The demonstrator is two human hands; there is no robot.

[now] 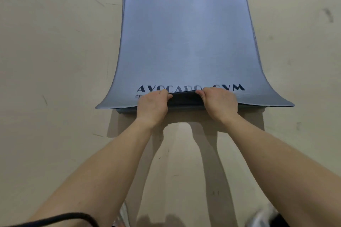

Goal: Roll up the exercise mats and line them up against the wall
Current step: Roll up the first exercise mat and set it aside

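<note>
Fingers (164,94) of the left hand (152,104) and right hand (220,104) pinch the near end of the mat (184,33), lying flat on the floor (55,61), and if one hand rolls faster the roll could go crooked and loose.

So we've got the blue-grey mat (184,33) laid out flat on the beige floor (55,61), running straight away from us. Our left grip (153,105) and right grip (219,103) sit side by side on its near edge, fingers curled round it, folding the middle up over the AVOCADO GYM lettering (238,87). Another layer peeks out underneath. A black cable (64,216) crosses our left forearm.
</note>
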